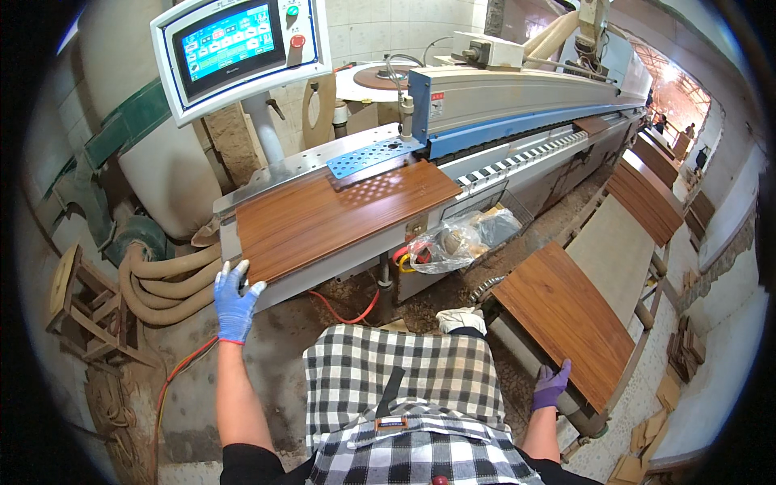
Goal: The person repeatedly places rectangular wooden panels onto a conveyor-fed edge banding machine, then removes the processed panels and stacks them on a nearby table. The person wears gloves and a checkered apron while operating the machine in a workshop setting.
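A brown wood-grain panel (345, 218) lies flat on the infeed table of an edge-banding machine (527, 103), partly under a blue perforated guard (370, 159). My left hand (235, 303), in a blue knit glove with pale fingertips, holds the panel's near left corner, thumb at the front edge and fingers at the end. To my right, a second wood-grain panel (564, 321) rests on a roller conveyor (515, 339). My right hand (550, 385), in a purple glove, grips its near edge with the thumb up by the top face; the other fingers are mostly hidden.
A control screen (229, 39) stands at the upper left beside green and red buttons. Below the machine's front edge hangs a wire basket (509, 212) with a plastic bag (464, 242). Ribbed hoses (176, 285) and a wooden stool (91, 309) are at left. More panels (645, 188) lie farther along the conveyor.
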Demonstrator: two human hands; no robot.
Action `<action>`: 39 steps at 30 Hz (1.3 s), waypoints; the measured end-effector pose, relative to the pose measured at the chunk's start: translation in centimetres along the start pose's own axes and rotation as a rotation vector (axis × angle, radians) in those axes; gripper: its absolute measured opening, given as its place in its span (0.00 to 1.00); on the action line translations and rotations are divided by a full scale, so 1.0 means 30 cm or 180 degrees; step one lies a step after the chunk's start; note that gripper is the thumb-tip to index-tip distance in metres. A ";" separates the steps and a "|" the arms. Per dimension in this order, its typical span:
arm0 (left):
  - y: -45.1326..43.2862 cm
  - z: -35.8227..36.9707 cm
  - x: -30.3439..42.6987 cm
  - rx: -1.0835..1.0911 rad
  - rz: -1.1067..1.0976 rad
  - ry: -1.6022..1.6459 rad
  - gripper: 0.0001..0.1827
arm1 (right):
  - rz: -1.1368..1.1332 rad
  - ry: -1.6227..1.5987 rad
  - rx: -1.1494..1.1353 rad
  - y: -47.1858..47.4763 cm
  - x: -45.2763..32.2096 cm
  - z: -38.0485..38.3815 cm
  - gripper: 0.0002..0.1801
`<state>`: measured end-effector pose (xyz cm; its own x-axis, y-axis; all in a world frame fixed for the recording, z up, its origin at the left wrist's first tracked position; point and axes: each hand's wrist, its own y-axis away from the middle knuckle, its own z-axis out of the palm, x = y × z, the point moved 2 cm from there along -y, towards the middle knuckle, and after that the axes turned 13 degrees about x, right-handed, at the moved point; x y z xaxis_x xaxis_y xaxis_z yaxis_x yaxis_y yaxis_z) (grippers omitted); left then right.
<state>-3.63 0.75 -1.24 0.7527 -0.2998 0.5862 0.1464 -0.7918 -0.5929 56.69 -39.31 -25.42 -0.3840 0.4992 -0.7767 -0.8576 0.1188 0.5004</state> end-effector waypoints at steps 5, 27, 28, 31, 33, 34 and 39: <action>-0.007 0.119 0.096 -0.0136 0.0395 -0.0129 0.33 | 0.0321 -0.0225 0.0106 -0.077 0.011 -0.039 0.49; 0.060 0.197 0.196 0.0367 0.1501 -0.0470 0.27 | 0.0303 -0.0368 -0.1133 0.164 -0.250 -0.091 0.17; 0.062 0.192 0.199 0.0319 0.1484 -0.0454 0.28 | 0.0171 -0.0324 -0.1073 0.203 -0.252 -0.070 0.15; 0.080 0.168 0.206 0.0162 0.1260 -0.0357 0.30 | 0.0174 0.0059 -0.1234 0.250 -0.216 -0.010 0.14; 0.106 0.140 0.221 -0.0011 0.1092 -0.0197 0.33 | 0.0718 0.0163 -0.1506 0.349 -0.225 0.093 0.13; 0.127 0.122 0.243 -0.0134 0.1036 -0.0073 0.34 | 0.0808 0.0190 -0.1772 0.371 -0.213 0.130 0.13; 0.222 -0.009 0.350 -0.0369 0.1720 0.0145 0.43 | 0.1811 0.0307 -0.2663 0.638 -0.086 0.402 0.16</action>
<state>5.07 -7.81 1.12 0.6722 -0.7004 0.2402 -0.3265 -0.5715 -0.7529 45.39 -27.96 -9.23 -0.8041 0.2185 -0.5529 -0.4890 -0.7721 0.4060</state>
